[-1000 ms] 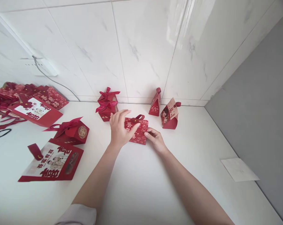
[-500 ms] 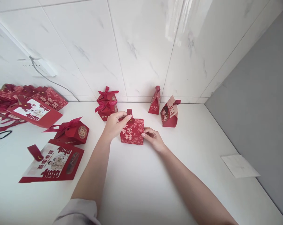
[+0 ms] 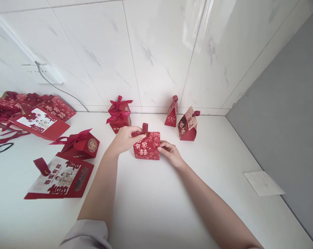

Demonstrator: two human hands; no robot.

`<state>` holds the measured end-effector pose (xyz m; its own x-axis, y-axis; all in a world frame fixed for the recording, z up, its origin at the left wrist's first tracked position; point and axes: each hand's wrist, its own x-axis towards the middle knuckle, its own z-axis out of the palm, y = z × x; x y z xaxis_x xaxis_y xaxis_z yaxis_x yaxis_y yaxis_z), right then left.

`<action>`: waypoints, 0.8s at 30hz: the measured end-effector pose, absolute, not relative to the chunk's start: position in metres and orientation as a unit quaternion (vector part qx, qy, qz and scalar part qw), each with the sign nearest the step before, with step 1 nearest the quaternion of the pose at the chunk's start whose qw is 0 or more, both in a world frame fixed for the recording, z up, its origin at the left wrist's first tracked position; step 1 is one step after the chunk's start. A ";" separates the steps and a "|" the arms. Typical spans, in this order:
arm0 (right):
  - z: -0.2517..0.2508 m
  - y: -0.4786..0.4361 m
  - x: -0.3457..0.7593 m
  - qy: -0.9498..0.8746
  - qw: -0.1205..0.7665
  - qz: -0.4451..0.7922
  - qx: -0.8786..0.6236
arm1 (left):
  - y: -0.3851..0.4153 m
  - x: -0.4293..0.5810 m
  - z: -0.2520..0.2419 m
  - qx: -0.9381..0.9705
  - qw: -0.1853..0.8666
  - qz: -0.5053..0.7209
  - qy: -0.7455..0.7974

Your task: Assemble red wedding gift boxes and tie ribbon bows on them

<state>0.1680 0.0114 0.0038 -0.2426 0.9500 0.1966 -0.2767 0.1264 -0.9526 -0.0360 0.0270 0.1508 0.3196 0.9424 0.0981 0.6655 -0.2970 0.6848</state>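
Note:
A red patterned gift box (image 3: 150, 147) with white lettering and a loop handle (image 3: 145, 128) on top stands on the white table between my hands. My left hand (image 3: 126, 139) grips its upper left corner, thumb across the front just under the handle and fingers behind. On the right edge, my right hand (image 3: 170, 153) pinches the side of the box between thumb and fingers. The fingertips behind the box are hidden. Close behind my left hand stand two red boxes with ribbon bows (image 3: 119, 116).
Against the tiled wall at right stand a slim red box (image 3: 171, 112) and a pink-topped box (image 3: 188, 124). Left are a bowed box (image 3: 80, 144), a white-fronted bag (image 3: 60, 178), a pile of red boxes (image 3: 29, 103) and a black loop (image 3: 3, 148). White paper (image 3: 264, 183) lies right.
My left thumb has slid slightly down and right along the box front, below the handle. The right hand keeps its hold. The whole view has shifted a little.

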 end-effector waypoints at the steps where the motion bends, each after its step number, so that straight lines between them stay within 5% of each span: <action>1: 0.003 0.011 0.168 -0.533 0.528 0.582 -0.315 | 0.027 -0.036 0.150 0.766 0.279 0.249 0.523; 24: 0.007 0.010 0.170 -0.528 0.515 0.596 -0.316 | 0.028 -0.045 0.152 0.744 0.428 0.222 0.464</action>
